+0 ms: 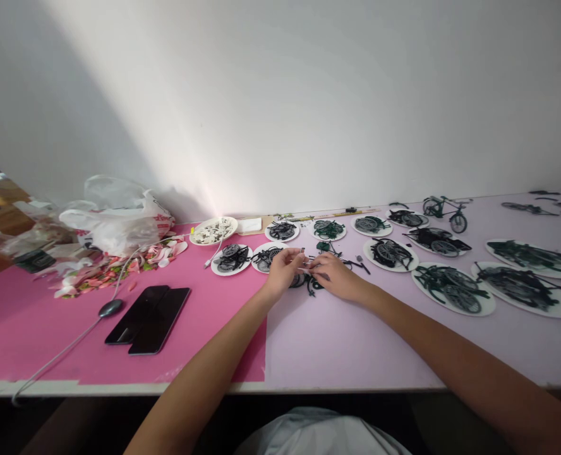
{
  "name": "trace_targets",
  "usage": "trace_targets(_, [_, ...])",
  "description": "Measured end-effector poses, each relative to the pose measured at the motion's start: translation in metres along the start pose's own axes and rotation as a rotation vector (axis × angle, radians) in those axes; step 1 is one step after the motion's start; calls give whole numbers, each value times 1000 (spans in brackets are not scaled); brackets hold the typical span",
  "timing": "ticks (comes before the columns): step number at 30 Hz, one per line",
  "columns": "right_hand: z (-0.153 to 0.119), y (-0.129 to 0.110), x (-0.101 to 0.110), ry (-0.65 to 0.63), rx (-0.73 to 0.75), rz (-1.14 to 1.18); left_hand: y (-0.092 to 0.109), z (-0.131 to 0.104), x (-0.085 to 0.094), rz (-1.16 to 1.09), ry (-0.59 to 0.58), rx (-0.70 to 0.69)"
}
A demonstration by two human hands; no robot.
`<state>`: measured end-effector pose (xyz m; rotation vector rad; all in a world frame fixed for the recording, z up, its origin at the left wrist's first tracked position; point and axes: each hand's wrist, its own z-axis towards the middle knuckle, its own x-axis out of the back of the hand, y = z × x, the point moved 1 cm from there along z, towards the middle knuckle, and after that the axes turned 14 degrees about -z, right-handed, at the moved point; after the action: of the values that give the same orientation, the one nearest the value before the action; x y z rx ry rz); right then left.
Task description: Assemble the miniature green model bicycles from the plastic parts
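My left hand (285, 270) and my right hand (333, 274) meet over the middle of the table, fingertips pinched close together. Between them is a small part, too small to name. Beneath and just beyond my hands lie loose dark toy bicycle parts (313, 285), partly hidden by my fingers. A plate of grey and black bicycle parts (265, 256) sits right behind my left hand. Past my right hand lies a thin black bicycle piece (362, 264). An assembled model bicycle (446, 212) stands upright at the back right.
White plates of bicycle parts (452, 291) spread to the right and along the wall. A bowl of small pale pieces (214, 231) stands back left. Further left are plastic bags (114, 218), scattered petal-like pieces (119, 268), two phones (148, 319) and a cable with a dark round device (110, 308).
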<state>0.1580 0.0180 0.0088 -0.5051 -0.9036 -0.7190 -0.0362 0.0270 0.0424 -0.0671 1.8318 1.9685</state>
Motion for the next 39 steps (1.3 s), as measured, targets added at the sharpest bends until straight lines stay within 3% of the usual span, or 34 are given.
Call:
trace_targets(5, [2, 2, -2, 95, -26, 28, 0, -1, 1, -19, -7, 3])
trace_targets(13, [1, -1, 6, 46, -186, 67, 1, -1, 1, 1, -17, -3])
trace_targets(21, [1, 2, 1, -31, -72, -11, -1, 0, 0, 13, -15, 2])
trace_targets(39, [-2, 1, 1, -62, -81, 26, 0, -1, -1, 7, 14, 19])
